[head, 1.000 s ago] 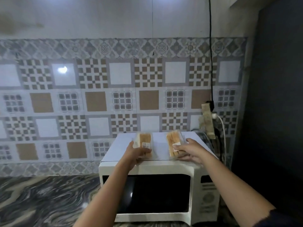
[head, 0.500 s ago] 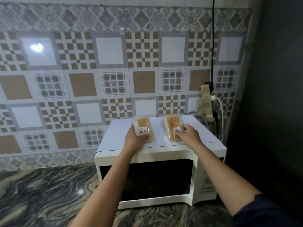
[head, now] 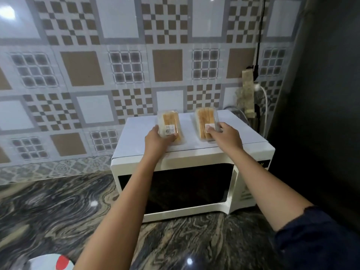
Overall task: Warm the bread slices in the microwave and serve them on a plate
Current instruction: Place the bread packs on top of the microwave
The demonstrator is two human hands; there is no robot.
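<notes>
We see 2 clear plastic packs of bread slices lying on top of the white microwave (head: 134,137), center-right of the frame, side by side w/ a gap between them. Both lie flat, long axis running away from us.

Left hand (head: 155,142) grips the near end of the left pack (head: 169,120): thumb along its left edge, fingers curled over the end just below the barcode label (head: 169,130). Right hand (head: 227,139) grips the near end of the right pack (head: 206,117): thumb by the white sticker (head: 210,126), fingers round the pack's right edge. Whether either pack is lifted off the top, we can't tell. Both forearms reach up from the bottom of the frame, and a dark sleeve (head: 315,242) shows at lower right.

The microwave door (head: 185,188) is closed, its glass dark, w/ the control panel (head: 247,193) on its right. The oven stands on a dark marbled counter (head: 48,211) that fills the lower left and bottom. A white plate (head: 41,263) w/ a red patch peeks in at the bottom-left corner, well apart from the oven.

Patterned brown/grey tiles (head: 87,71) cover the upper left and center. At upper right a power strip (head: 248,92) hangs on the wall w/ a black cable (head: 260,32) running up from it and a white plug (head: 257,87) beside it. A dark panel (head: 321,94) fills the right edge.
</notes>
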